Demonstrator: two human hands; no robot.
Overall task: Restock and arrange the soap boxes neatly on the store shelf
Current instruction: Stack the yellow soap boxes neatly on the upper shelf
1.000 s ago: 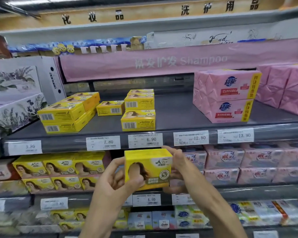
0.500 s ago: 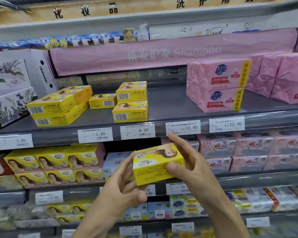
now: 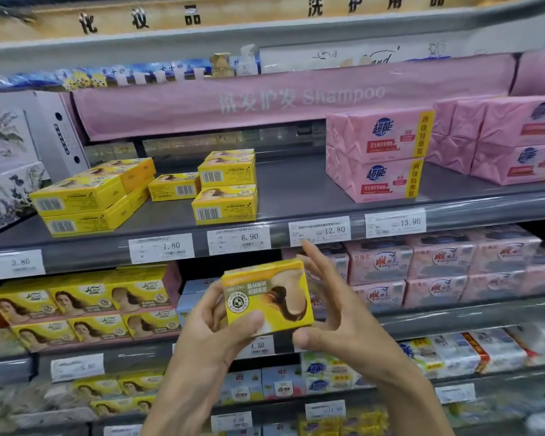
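A yellow soap box [image 3: 266, 295] with a woman's picture is held upside down between both hands, in front of the second shelf. My left hand [image 3: 216, 333] grips its lower left corner, thumb on the front face. My right hand [image 3: 334, 313] holds its right side, thumb under the lower right corner, fingers spread behind. On the grey upper shelf [image 3: 296, 190] lie more yellow soap boxes: a stack of two [image 3: 225, 187] in the middle, a single box [image 3: 174, 187] beside it, and a low pile [image 3: 88, 198] at the left.
Pink wrapped soap packs [image 3: 378, 152] stand at the upper shelf's right. Below, yellow boxes [image 3: 79, 305] fill the left of the second shelf and pink soaps [image 3: 438, 269] the right. White floral cartons [image 3: 10, 165] sit at far left. Price tags line the shelf edges.
The box has been turned in my hands from upright to upside down. The view has shifted slightly, with the shelves sitting lower and nearer in frame.
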